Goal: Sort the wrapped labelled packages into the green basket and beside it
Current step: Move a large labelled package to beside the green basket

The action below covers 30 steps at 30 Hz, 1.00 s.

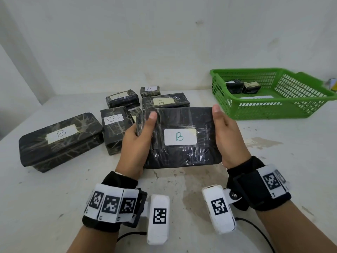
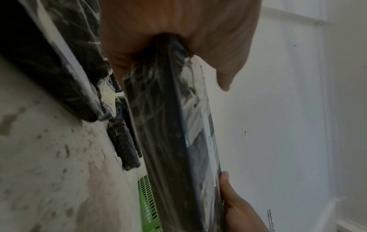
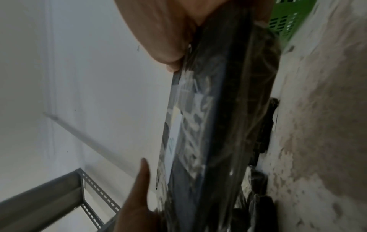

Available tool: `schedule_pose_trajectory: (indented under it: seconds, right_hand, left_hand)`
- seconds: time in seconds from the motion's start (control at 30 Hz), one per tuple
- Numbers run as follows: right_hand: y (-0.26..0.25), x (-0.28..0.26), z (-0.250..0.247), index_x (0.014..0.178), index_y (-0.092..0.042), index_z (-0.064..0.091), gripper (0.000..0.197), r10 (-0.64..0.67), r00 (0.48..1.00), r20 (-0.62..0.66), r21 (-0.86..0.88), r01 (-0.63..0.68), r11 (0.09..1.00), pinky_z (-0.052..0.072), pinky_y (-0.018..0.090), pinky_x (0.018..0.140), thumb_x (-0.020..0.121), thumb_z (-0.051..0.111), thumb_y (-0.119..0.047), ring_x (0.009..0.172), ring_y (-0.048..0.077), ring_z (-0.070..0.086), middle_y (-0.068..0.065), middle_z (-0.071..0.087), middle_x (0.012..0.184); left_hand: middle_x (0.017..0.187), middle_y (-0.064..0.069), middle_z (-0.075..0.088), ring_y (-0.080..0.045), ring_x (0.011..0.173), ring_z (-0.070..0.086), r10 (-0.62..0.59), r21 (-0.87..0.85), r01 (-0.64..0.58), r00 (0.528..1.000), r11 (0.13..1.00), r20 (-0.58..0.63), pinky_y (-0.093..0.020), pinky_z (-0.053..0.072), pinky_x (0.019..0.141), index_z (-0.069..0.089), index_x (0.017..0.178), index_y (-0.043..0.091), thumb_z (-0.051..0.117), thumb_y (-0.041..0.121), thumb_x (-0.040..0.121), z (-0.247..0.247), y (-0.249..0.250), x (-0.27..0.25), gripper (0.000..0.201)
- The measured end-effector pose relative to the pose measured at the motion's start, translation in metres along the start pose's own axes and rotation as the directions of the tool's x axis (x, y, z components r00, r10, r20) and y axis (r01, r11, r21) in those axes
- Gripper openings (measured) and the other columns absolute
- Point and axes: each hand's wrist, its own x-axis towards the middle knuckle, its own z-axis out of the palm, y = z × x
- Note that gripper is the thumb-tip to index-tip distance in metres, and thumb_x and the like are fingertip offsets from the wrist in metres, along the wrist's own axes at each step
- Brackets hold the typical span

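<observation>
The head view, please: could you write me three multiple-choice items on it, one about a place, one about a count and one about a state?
1. Where does the green basket stand?
A. at the table's far right
B. at the table's near left
C. on the large B package

2. How many wrapped packages lie in the basket?
A. none
B. two
C. five

3. How is the flat B package held?
A. lying untouched on the table
B. gripped by one hand alone
C. gripped at its two ends by both hands

Key:
1 A: the basket sits far right, beside the wall.
2 B: one dark package and one paler package lie side by side inside.
3 C: the left hand and the right hand each clasp one end, label facing up.
</observation>
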Motion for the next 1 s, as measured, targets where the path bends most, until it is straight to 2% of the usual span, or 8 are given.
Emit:
schedule_pose_trajectory:
  seconds: [0.07, 0.17, 0.27, 0.43, 0.5, 0.63, 0.8, 1.0]
  right_hand:
    - [0.000, 0.000, -0.002, 0.096, -0.023, 0.071, 0.041, 0.026, 0.999, 0.029, 0.023, -0.027, 0.999, 0.056, 0.034, 0.087, 0.103, 0.036, -0.043, 0.093, 0.014, 0.073, -0.002, 0.077, 0.096]
    - [-0.001, -0.001, -0.001, 0.103, -0.019, 0.072, 0.041, 0.043, 0.996, 0.082, 0.062, -0.048, 0.997, 0.056, 0.031, 0.085, 0.100, 0.043, -0.047, 0.095, 0.015, 0.073, -0.001, 0.077, 0.100]
    - [0.005, 0.000, 0.001, 0.106, -0.014, 0.071, 0.032, 0.002, 1.000, 0.019, 0.051, -0.003, 0.999, 0.055, 0.037, 0.091, 0.097, 0.055, -0.041, 0.100, 0.019, 0.071, 0.003, 0.076, 0.103]
    - [0.007, -0.001, 0.002, 0.098, -0.019, 0.072, 0.027, 0.034, 0.999, 0.006, 0.079, -0.034, 0.996, 0.055, 0.035, 0.091, 0.091, 0.062, -0.043, 0.098, 0.017, 0.071, 0.000, 0.076, 0.099]
    - [0.006, -0.004, 0.004, 0.094, -0.018, 0.073, 0.024, 0.059, 0.998, 0.023, 0.120, -0.061, 0.991, 0.057, 0.033, 0.086, 0.084, 0.070, -0.040, 0.092, 0.015, 0.072, 0.000, 0.077, 0.095]
    - [0.011, -0.006, 0.006, 0.089, -0.008, 0.073, 0.018, 0.061, 0.998, -0.017, 0.123, -0.058, 0.991, 0.058, 0.043, 0.088, 0.081, 0.079, -0.024, 0.091, 0.025, 0.073, 0.010, 0.077, 0.093]
    - [0.008, -0.006, 0.007, 0.093, -0.013, 0.074, 0.021, 0.082, 0.997, -0.004, 0.188, -0.080, 0.979, 0.059, 0.039, 0.085, 0.077, 0.081, -0.026, 0.092, 0.022, 0.073, 0.005, 0.077, 0.094]
    - [0.009, -0.007, 0.007, 0.087, -0.012, 0.074, 0.023, 0.039, 0.998, -0.038, 0.149, -0.033, 0.988, 0.060, 0.039, 0.082, 0.070, 0.087, -0.019, 0.088, 0.021, 0.074, 0.004, 0.077, 0.090]
  left_hand:
    - [0.081, -0.001, 0.073, -0.015, 0.083, 0.071, 0.011, 0.025, -0.010, 0.999, 1.000, -0.034, -0.045, 0.056, 0.091, 0.066, 0.084, 0.015, 0.062, 0.049, 0.088, 0.001, -0.001, 0.001, 0.035]
    - [0.081, 0.003, 0.074, -0.012, 0.083, 0.071, 0.012, 0.017, -0.011, 0.999, 1.000, -0.031, -0.041, 0.057, 0.090, 0.065, 0.083, 0.018, 0.062, 0.045, 0.090, 0.001, -0.001, 0.001, 0.028]
    - [0.071, 0.017, 0.074, 0.003, 0.073, 0.071, -0.010, -0.021, 0.010, 1.000, 1.000, 0.020, -0.020, 0.058, 0.075, 0.060, 0.086, 0.025, 0.063, 0.041, 0.090, 0.002, -0.001, -0.002, 0.017]
    - [0.089, -0.005, 0.078, -0.020, 0.087, 0.075, -0.034, 0.009, 0.034, 0.999, 0.999, -0.012, -0.047, 0.058, 0.089, 0.069, 0.089, 0.016, 0.073, 0.032, 0.085, 0.001, -0.001, -0.001, 0.018]
    - [0.091, -0.006, 0.078, -0.021, 0.088, 0.075, -0.047, -0.005, 0.047, 0.999, 0.999, 0.000, -0.046, 0.058, 0.088, 0.070, 0.095, 0.013, 0.073, 0.032, 0.085, 0.001, -0.001, -0.001, 0.021]
    - [0.093, -0.002, 0.078, -0.017, 0.089, 0.075, -0.072, 0.006, 0.072, 0.995, 0.997, 0.067, -0.036, 0.060, 0.082, 0.070, 0.102, 0.015, 0.072, 0.034, 0.084, 0.002, 0.001, -0.002, 0.026]
    - [0.095, -0.008, 0.077, -0.025, 0.093, 0.074, -0.062, 0.019, 0.062, 0.998, 0.998, -0.007, -0.049, 0.056, 0.091, 0.070, 0.100, 0.012, 0.079, 0.025, 0.081, 0.000, -0.002, 0.000, 0.025]
    - [0.096, -0.003, 0.077, -0.019, 0.092, 0.074, -0.039, 0.019, 0.039, 0.999, 0.999, 0.035, -0.044, 0.057, 0.092, 0.071, 0.104, 0.011, 0.080, 0.037, 0.075, 0.003, 0.003, -0.006, 0.040]
